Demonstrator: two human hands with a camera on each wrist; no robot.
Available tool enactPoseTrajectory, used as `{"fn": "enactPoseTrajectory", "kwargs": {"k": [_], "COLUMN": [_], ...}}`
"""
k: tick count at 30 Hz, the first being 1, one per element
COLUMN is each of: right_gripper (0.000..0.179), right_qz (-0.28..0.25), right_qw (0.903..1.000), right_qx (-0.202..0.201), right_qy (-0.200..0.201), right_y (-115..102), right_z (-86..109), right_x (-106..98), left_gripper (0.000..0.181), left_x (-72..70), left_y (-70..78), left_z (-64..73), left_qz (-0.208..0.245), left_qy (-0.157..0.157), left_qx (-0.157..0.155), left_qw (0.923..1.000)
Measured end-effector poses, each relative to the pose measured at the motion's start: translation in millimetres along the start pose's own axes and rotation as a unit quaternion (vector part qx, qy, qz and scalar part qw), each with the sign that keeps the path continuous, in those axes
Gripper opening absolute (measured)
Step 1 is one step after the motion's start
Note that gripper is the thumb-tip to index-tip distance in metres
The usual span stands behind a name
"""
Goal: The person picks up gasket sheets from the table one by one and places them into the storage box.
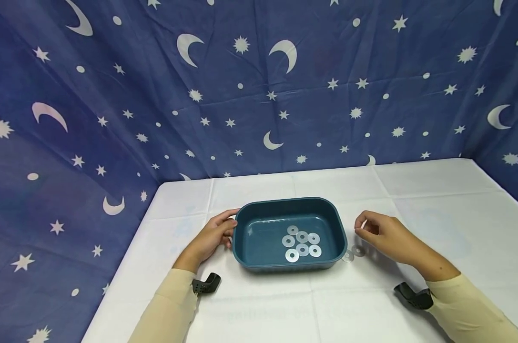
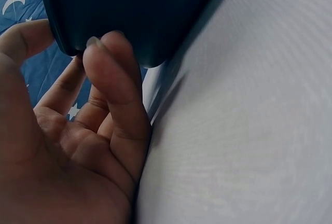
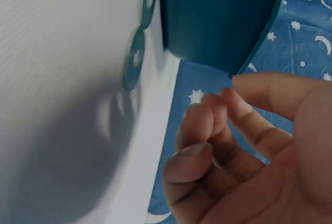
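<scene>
A dark teal plastic tub [image 1: 259, 240] stands on the white cloth, with several flat metal washers [image 1: 291, 256] lying spread over its floor. At its left end my left hand [image 1: 211, 238] grips the rim; in the left wrist view the fingertips [image 2: 101, 71] bend in against the outer wall. My right hand [image 1: 387, 238] hovers beyond the right end with its fingers loosely curled and no object visible between them. Below it, two washers [image 1: 359, 250] lie on the cloth beside the tub, their edges meeting in the right wrist view.
White cloth [image 1: 259, 309] with fold creases covers the table. A blue curtain [image 1: 224, 95] with moons and stars hangs behind and along the sides. Each wrist carries a black device [image 1: 206, 284], near the cuffs of the beige sleeves [image 1: 168, 305].
</scene>
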State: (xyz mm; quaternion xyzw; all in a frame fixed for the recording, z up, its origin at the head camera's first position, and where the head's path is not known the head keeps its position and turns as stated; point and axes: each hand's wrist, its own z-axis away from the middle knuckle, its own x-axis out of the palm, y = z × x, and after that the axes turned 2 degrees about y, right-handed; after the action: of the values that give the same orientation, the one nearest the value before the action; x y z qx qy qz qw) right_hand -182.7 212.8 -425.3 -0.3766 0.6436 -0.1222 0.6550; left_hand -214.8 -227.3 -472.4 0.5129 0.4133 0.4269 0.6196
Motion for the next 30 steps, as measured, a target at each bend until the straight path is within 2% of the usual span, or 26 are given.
{"fn": "enactPoseTrajectory", "kwargs": {"k": [6,14,22,30], "right_gripper": [0.007,0.015,0.021,0.021], "right_qz": [-0.016,-0.007,0.009,0.014], "right_qw": [0.9988,0.9949,0.9942,0.9925], "right_qx": [0.025,0.023,0.002,0.011], "right_qy": [-0.04,-0.098,-0.107,-0.121], "right_y": [10,15,20,21], "right_z": [-1.5,-1.1,-3.6,-2.1], "right_x": [2,6,10,10], "left_gripper": [0.05,0.054,0.053,0.053], "left_x": [-1.0,-2.1,-3.7,-1.6], "left_y": [3.2,1.4,2.3,1.3], "left_z": [-0.7,2.2,5.5,3.2], "left_qz": [0.007,0.017,0.019,0.018], "left_qy": [-0.015,-0.032,-0.035,-0.034], "left_qx": [0.011,0.024,0.029,0.023], "left_qw": [0.9998,0.9991,0.9988,0.999]}}
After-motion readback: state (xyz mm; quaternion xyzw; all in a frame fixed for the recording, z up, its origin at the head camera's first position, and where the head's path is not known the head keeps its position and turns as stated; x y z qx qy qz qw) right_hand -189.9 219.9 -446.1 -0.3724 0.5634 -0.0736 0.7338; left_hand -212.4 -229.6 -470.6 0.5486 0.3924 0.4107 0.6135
